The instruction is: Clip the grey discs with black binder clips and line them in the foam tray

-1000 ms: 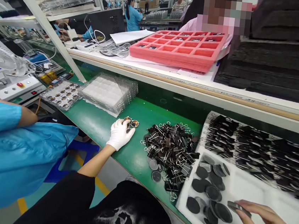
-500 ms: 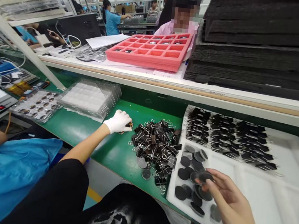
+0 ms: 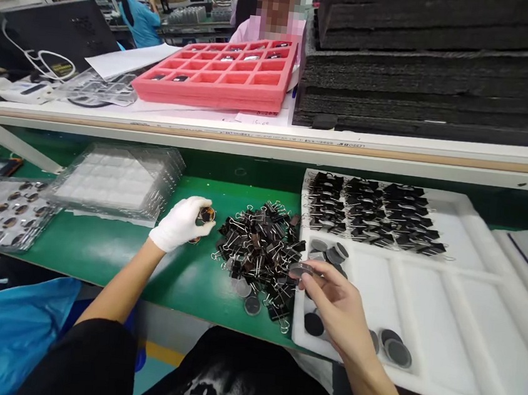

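My left hand [image 3: 173,226], in a white glove, pinches a small round part [image 3: 206,215] with a dark face and a coppery edge. Beneath that hand, a second coppery part [image 3: 195,240] shows partly on the green table [image 3: 169,294]. In my bare right hand [image 3: 341,312], a dark grey disc [image 3: 301,269] is held between thumb and fingers over the edge of the white foam tray [image 3: 436,303]. A heap of black binder clips [image 3: 264,241] lies between my hands. Loose discs [image 3: 397,353] lie in the tray, partly hidden by my right hand.
Rows of black clips [image 3: 370,215] fill the tray's far compartments. At left stand stacked clear plastic trays [image 3: 115,175] and a tray of round parts [image 3: 8,211]. A shelf edge [image 3: 250,150] crosses overhead, bearing a red foam tray [image 3: 208,96] and black foam sheets [image 3: 436,83]. Co-workers sit nearby.
My left hand has lifted the round part off the table and turned it face toward me. My right hand has moved left with a disc, from above the loose discs toward the clip heap.
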`<action>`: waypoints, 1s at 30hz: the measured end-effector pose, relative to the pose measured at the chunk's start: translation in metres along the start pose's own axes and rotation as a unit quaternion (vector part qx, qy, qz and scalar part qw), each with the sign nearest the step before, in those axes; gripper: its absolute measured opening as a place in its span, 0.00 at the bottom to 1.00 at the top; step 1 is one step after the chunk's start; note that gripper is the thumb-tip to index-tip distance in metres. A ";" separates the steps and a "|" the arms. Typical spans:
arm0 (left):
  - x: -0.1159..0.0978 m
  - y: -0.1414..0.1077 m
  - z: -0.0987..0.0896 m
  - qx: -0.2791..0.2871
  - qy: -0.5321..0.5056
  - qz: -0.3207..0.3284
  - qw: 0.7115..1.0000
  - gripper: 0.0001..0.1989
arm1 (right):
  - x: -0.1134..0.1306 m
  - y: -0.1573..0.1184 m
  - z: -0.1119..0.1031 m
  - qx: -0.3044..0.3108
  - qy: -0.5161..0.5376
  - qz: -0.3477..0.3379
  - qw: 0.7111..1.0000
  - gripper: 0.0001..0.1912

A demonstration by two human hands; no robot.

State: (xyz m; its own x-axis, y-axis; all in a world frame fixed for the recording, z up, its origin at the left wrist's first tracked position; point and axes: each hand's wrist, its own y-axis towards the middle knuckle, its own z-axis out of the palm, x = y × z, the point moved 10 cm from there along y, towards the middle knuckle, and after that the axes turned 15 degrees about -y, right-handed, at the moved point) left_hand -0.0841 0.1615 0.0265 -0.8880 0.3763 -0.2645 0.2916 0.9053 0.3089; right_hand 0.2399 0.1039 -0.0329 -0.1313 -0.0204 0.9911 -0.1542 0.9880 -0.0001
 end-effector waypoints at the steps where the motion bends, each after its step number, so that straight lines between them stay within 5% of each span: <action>1: -0.017 -0.001 -0.008 -0.026 -0.028 0.026 0.999 0.23 | 0.006 0.002 0.007 0.008 -0.001 -0.006 1.000 0.15; 7: -0.145 -0.001 0.008 0.061 -0.119 0.202 0.970 0.18 | 0.047 0.013 0.035 -0.009 -0.049 -0.083 0.995 0.08; 11: -0.180 0.007 0.020 0.104 -0.130 0.243 0.956 0.12 | 0.042 0.016 0.052 0.010 0.004 -0.073 0.997 0.06; 16: -0.180 0.008 0.014 0.111 -0.107 0.265 0.952 0.20 | 0.014 0.016 0.054 0.020 0.111 0.002 0.994 0.13; 19: -0.157 0.010 -0.005 0.055 -0.081 0.250 0.963 0.35 | -0.001 0.017 0.041 -0.001 0.170 0.039 0.985 0.21; 21: -0.135 0.016 -0.011 0.023 -0.036 0.211 0.977 0.29 | -0.013 0.017 0.036 0.005 0.213 0.077 0.974 0.24; 25: -0.114 0.029 0.021 0.093 0.042 0.161 0.982 0.12 | -0.023 0.018 0.036 0.029 0.275 0.119 0.954 0.17; 30: -0.141 0.032 0.059 0.182 0.054 0.291 0.938 0.06 | -0.016 0.019 0.033 0.022 0.301 0.104 0.948 0.13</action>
State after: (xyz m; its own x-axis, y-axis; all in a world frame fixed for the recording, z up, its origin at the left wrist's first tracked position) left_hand 0.0713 0.1494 0.0193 -0.5662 0.8229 -0.0477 0.8224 0.5679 0.0345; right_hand 0.2063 0.1180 -0.0527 0.4166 0.2776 0.8657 -0.2290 0.9536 -0.1956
